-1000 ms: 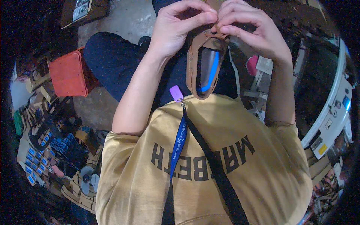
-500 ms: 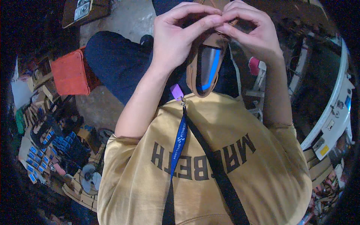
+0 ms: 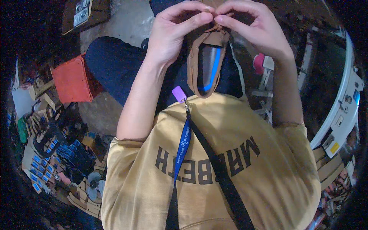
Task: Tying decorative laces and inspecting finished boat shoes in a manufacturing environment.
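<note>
The left hand (image 3: 168, 36) and right hand (image 3: 264, 35) meet at the front of a brown shoe (image 3: 193, 69), each with thumb and forefinger pinched together, apparently on its lace (image 3: 217, 28). The shoe lies over the dark trousers (image 3: 111, 65), heel toward the shirt (image 3: 268, 191). A loose pinch could let the lace slip. Dark lettering crosses the shirt; pale lettering marks the blue lanyard (image 3: 181, 155).

And the brown shoe (image 3: 209, 65) runs out past the top edge, its front partly covered by left hand (image 3: 170, 32) and right hand (image 3: 264, 32)! How the lace (image 3: 217, 27) threads those pinched fingertips, too small to tell; lower right, clutter (image 3: 337, 195) blurs into darkness.
</note>
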{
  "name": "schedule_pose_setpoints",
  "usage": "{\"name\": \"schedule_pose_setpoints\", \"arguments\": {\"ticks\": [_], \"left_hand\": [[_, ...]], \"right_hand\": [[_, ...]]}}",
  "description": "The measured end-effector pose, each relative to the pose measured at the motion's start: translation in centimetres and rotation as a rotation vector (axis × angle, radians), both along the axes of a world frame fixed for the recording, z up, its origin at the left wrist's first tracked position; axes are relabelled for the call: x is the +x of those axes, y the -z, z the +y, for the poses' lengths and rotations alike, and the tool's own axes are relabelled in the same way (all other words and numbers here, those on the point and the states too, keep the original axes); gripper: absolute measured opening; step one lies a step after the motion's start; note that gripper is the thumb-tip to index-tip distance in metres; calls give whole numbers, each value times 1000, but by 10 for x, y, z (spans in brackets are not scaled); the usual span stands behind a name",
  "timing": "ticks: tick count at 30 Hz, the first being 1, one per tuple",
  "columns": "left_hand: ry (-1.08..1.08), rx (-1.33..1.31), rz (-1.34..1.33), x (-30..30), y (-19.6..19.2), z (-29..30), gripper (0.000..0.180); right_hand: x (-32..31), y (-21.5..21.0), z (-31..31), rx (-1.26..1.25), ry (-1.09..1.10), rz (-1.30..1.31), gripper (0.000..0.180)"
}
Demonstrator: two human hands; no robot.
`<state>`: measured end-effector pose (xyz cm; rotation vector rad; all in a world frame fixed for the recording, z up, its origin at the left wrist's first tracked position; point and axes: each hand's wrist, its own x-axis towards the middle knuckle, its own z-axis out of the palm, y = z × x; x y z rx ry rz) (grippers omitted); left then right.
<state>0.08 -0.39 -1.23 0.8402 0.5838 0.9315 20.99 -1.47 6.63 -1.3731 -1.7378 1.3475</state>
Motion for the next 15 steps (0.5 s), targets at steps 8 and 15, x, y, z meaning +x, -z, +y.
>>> {"name": "schedule_pose_setpoints", "arguments": {"ticks": [8, 15], "left_hand": [[-72, 100, 198, 8, -9, -10, 14], [-170, 335, 311, 15, -7, -19, 15]], "right_hand": [[5, -19, -1, 382, -212, -318, 13], [-5, -44, -7, 342, -231, -417, 13]]}}
